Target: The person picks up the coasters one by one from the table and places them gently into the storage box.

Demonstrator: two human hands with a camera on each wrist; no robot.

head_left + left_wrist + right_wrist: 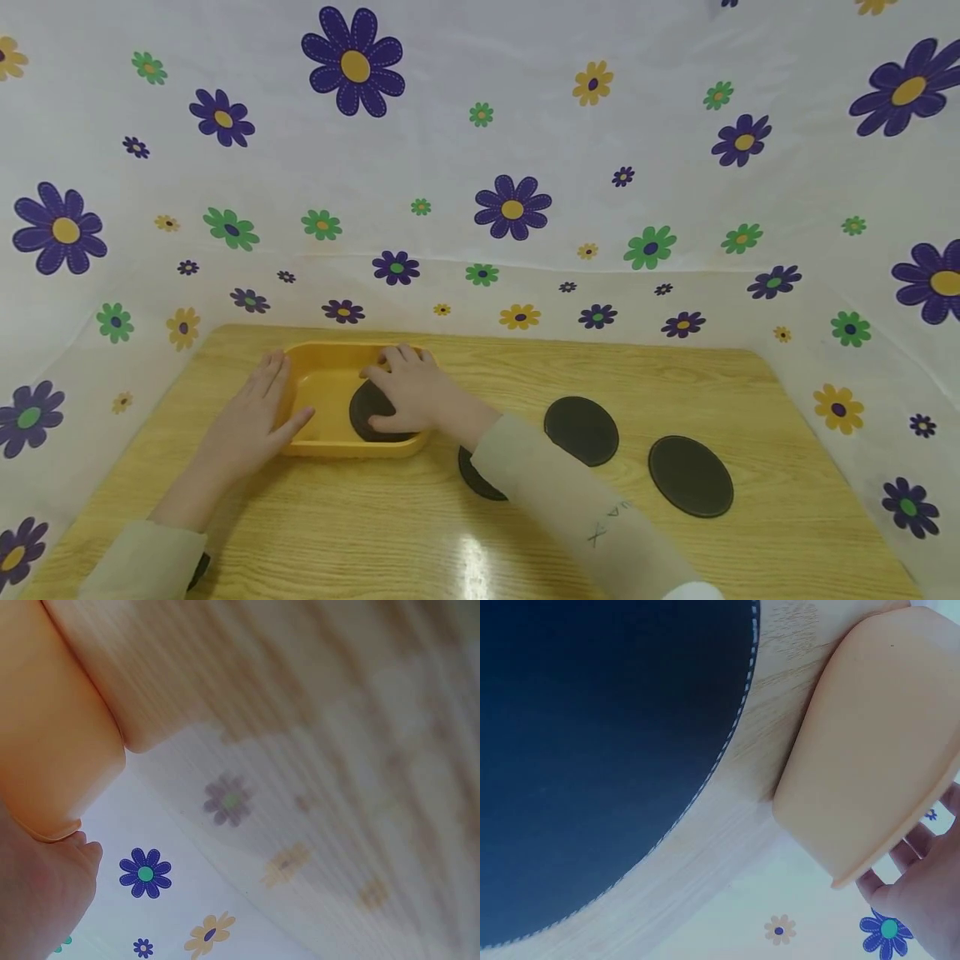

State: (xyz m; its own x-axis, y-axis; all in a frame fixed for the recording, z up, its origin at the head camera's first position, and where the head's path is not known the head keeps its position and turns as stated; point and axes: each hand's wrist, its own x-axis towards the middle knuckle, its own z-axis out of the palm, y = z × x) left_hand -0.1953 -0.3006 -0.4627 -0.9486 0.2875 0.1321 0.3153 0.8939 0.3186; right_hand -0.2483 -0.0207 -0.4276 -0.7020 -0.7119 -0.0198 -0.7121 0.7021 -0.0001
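A shallow yellow plastic tray (318, 448) stands at the back left of the wooden table. My left hand (251, 421) lies along the tray's left side, its fingers nearly straight and the thumb reaching over the rim. Inside the tray's right half is a black round coaster (363, 410). My right hand (412, 392) is over it with bent, spread fingers and holds it, the thumb on its near part; the palm hides the rest. In the right wrist view, the fingers (919, 859) appear beside the tray's rim (889, 851).
To the right lie two more black coasters, a nearer-centre one (581, 431) and a farther-right one (690, 476). Another coaster (480, 479) is partly under the right sleeve (570, 508). A flower-printed white cloth (450, 150) encloses the wooden table (375, 525) at back and sides.
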